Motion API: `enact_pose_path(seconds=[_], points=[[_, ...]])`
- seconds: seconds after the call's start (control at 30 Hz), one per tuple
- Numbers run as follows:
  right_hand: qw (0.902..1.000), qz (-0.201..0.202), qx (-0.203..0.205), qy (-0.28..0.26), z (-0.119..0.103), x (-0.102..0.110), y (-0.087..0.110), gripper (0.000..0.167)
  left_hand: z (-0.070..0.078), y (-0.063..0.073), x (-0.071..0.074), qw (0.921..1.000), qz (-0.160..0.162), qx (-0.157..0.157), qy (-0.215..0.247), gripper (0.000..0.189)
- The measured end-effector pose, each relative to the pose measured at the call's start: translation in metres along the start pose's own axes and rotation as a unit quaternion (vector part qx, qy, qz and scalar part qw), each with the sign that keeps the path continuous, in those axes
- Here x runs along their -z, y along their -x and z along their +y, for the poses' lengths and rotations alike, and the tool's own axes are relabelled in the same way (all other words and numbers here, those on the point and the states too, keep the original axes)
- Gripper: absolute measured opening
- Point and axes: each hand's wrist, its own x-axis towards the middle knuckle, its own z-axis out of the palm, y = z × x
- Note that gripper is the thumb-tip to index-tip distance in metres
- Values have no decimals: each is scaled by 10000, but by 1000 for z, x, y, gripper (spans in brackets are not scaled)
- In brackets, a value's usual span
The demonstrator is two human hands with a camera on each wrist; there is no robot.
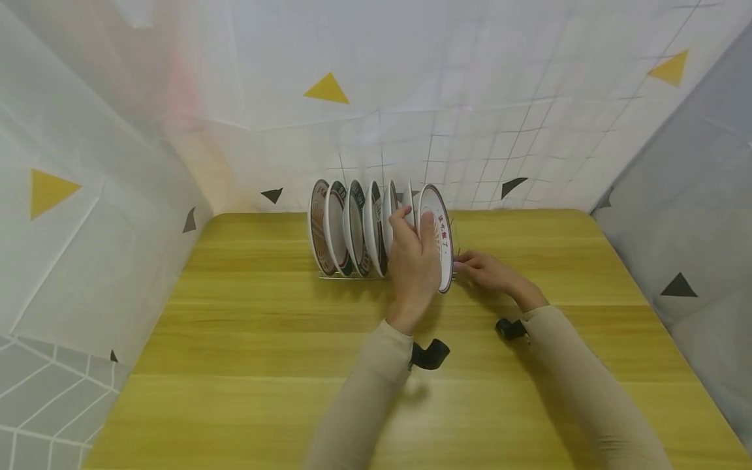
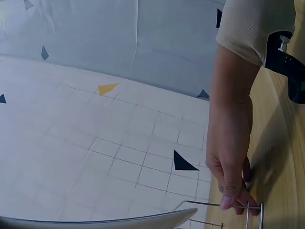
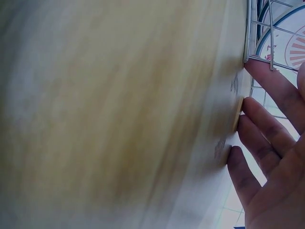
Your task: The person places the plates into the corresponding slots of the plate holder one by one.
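Several patterned plates stand on edge in a row in a wire plate rack (image 1: 346, 278). My left hand (image 1: 414, 261) pinches the rightmost plate (image 1: 445, 254), its thumb on the white face with red lettering and its fingers behind. That plate sits a little nearer to me than the others. At the rack's right end my right hand (image 1: 484, 271) pinches the wire; the left wrist view shows the thumb and a finger at this wire end (image 2: 255, 207). Below the fingers in the right wrist view lies the wooden table. My left hand is not seen in its own wrist view.
The other plates (image 1: 320, 228) lean close together to the left of my left hand. A pale sheet with yellow and dark triangles (image 1: 326, 89) hangs behind the wooden table (image 1: 247, 339). Black wrist mounts (image 1: 431, 354) stick out from both sleeves.
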Motion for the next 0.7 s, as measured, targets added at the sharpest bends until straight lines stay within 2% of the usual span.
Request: enact_pose_path(seconds=[0.3,0.57,0.7], points=[[9999,-85,-87,93,1,1,1,41,-1,0,-21,9966,303,-198,-734,52],[9998,-71,129,160,6,1,1,36,-9,4,-43,9948,284,143,-970,60],[9999,-92,65,75,6,3,1,37,-12,7,-50,9942,269,113,-1037,58]])
